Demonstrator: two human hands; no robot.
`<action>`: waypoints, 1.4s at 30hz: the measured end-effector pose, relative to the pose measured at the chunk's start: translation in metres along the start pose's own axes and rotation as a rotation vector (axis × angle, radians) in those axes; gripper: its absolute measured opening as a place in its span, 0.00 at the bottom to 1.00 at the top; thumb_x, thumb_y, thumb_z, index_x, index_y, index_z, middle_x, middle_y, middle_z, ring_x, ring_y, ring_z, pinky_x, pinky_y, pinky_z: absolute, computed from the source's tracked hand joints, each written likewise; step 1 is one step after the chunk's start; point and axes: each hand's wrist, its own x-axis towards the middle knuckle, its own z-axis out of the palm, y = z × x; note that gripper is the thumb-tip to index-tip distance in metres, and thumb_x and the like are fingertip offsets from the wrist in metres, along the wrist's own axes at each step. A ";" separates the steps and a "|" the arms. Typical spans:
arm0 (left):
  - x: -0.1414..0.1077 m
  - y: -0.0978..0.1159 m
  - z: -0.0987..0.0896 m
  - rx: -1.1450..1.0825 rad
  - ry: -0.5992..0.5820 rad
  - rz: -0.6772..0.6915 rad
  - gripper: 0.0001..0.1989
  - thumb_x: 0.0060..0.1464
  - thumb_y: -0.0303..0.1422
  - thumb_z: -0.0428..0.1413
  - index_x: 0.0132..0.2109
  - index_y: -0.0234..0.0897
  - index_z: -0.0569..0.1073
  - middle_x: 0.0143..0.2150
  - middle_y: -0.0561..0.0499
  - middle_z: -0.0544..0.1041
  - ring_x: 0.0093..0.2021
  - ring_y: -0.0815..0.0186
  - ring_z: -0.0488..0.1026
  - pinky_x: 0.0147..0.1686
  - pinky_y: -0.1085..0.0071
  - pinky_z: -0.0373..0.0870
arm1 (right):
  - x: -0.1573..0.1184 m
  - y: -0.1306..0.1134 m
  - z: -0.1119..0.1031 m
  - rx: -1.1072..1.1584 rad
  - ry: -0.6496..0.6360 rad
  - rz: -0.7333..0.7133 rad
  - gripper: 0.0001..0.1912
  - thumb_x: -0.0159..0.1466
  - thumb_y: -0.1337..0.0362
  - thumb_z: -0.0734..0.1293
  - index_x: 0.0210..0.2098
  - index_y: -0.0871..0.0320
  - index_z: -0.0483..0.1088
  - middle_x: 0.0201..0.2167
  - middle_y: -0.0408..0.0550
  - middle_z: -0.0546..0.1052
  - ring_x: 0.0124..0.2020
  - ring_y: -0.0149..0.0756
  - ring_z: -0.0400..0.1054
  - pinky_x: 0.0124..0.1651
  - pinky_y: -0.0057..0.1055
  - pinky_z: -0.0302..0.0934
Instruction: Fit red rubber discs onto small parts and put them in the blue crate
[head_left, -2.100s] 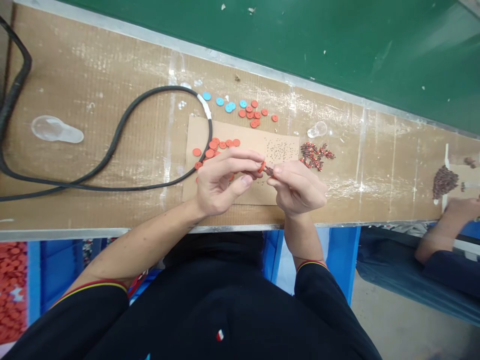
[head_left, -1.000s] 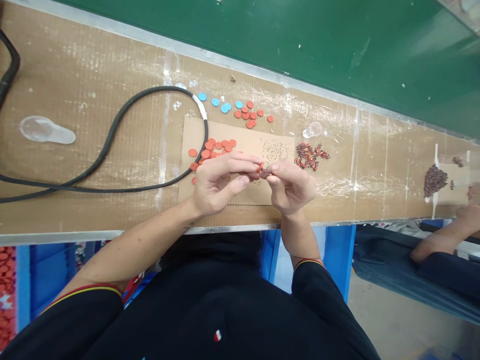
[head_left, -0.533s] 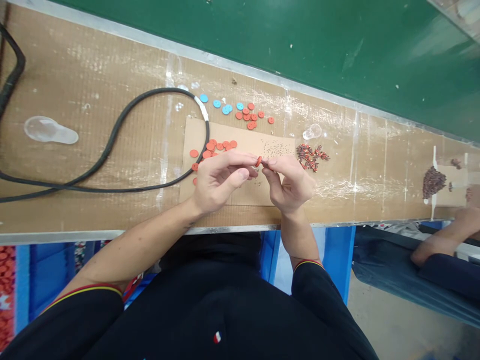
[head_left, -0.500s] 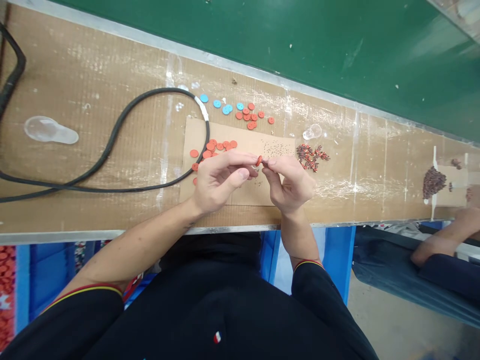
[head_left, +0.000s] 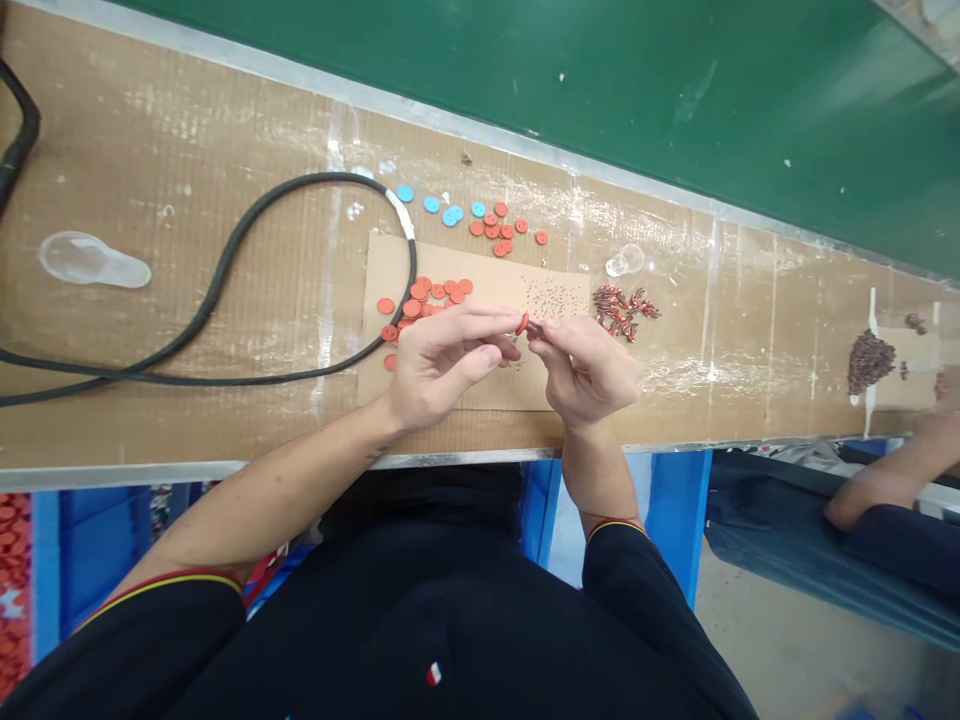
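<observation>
Above a flat cardboard piece, my left hand grips a red disc at its fingertips, the disc turned nearly edge-on. My right hand pinches a small dark pin-like piece against the disc's right side. Whether the piece goes into the disc I cannot tell. Several loose red discs, some with small holes like buttons, lie beside my left hand. A heap of small dark-and-red pieces sits just beyond my right hand. Tiny specks dot the cardboard between them.
A black cable loops over the cardboard-covered bench, crossing the red discs. Blue discs and more red discs lie farther back. Clear plastic scoop-like pieces rest left and right. A co-worker's arm and a dark heap are at far right.
My right hand has shifted slightly right and its fingers have turned a little at the disc. The left hand still holds the red disc. The view has moved slightly.
</observation>
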 end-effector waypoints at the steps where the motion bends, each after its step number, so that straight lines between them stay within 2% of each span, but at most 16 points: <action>1: 0.000 0.000 -0.001 0.002 -0.010 -0.008 0.15 0.66 0.35 0.63 0.58 0.47 0.83 0.51 0.45 0.86 0.39 0.66 0.86 0.37 0.73 0.86 | 0.000 0.000 0.000 0.007 0.000 0.007 0.12 0.71 0.66 0.71 0.53 0.52 0.78 0.35 0.41 0.88 0.33 0.33 0.85 0.34 0.28 0.81; 7: -0.002 -0.003 -0.002 -0.008 -0.027 0.005 0.15 0.66 0.34 0.63 0.58 0.49 0.83 0.53 0.45 0.85 0.40 0.66 0.86 0.38 0.73 0.87 | -0.002 0.001 -0.002 0.074 -0.019 0.057 0.12 0.71 0.65 0.71 0.54 0.51 0.78 0.36 0.41 0.88 0.33 0.33 0.85 0.34 0.28 0.81; 14: -0.002 -0.005 -0.001 0.022 -0.054 0.068 0.18 0.66 0.32 0.63 0.60 0.48 0.82 0.54 0.44 0.84 0.40 0.66 0.85 0.38 0.72 0.86 | -0.006 0.001 -0.004 0.084 -0.039 0.111 0.08 0.72 0.62 0.71 0.50 0.50 0.79 0.35 0.40 0.88 0.33 0.33 0.84 0.33 0.29 0.80; 17: -0.002 -0.006 -0.001 0.037 -0.046 0.059 0.17 0.65 0.34 0.64 0.60 0.49 0.82 0.53 0.45 0.84 0.40 0.66 0.85 0.37 0.72 0.86 | -0.007 0.002 -0.005 0.097 -0.063 0.143 0.07 0.72 0.60 0.71 0.49 0.50 0.79 0.35 0.40 0.88 0.33 0.33 0.84 0.34 0.30 0.80; 21: -0.003 -0.007 -0.002 0.037 -0.028 0.034 0.16 0.64 0.38 0.66 0.58 0.50 0.83 0.53 0.45 0.84 0.39 0.66 0.85 0.36 0.72 0.86 | -0.006 0.001 -0.006 0.074 -0.069 0.123 0.06 0.72 0.60 0.70 0.47 0.51 0.79 0.34 0.40 0.87 0.31 0.33 0.84 0.32 0.29 0.79; 25: -0.003 -0.007 -0.002 0.022 -0.032 0.036 0.16 0.64 0.37 0.66 0.58 0.49 0.83 0.53 0.45 0.85 0.39 0.66 0.85 0.37 0.72 0.86 | -0.003 -0.001 -0.005 0.064 -0.058 0.109 0.06 0.73 0.60 0.70 0.47 0.51 0.79 0.32 0.40 0.87 0.31 0.33 0.84 0.31 0.28 0.79; 30: -0.003 -0.007 -0.001 -0.009 -0.049 0.048 0.17 0.64 0.35 0.65 0.59 0.50 0.83 0.53 0.45 0.84 0.39 0.65 0.85 0.37 0.72 0.86 | -0.002 -0.001 -0.003 0.118 -0.040 0.120 0.07 0.72 0.62 0.71 0.49 0.52 0.79 0.34 0.41 0.88 0.33 0.31 0.85 0.34 0.26 0.80; 36: -0.004 -0.007 0.001 -0.068 -0.033 -0.030 0.16 0.64 0.37 0.65 0.58 0.52 0.83 0.53 0.45 0.84 0.38 0.65 0.85 0.36 0.69 0.86 | -0.003 -0.001 -0.003 0.093 -0.031 0.111 0.07 0.72 0.61 0.71 0.49 0.51 0.79 0.34 0.41 0.88 0.32 0.32 0.85 0.34 0.27 0.80; 42: -0.006 -0.007 0.003 -0.112 -0.045 -0.032 0.17 0.65 0.35 0.64 0.59 0.52 0.83 0.54 0.45 0.84 0.41 0.64 0.85 0.38 0.69 0.87 | -0.004 -0.002 -0.002 0.121 -0.029 0.118 0.09 0.72 0.63 0.71 0.50 0.52 0.79 0.35 0.41 0.88 0.34 0.32 0.85 0.37 0.26 0.81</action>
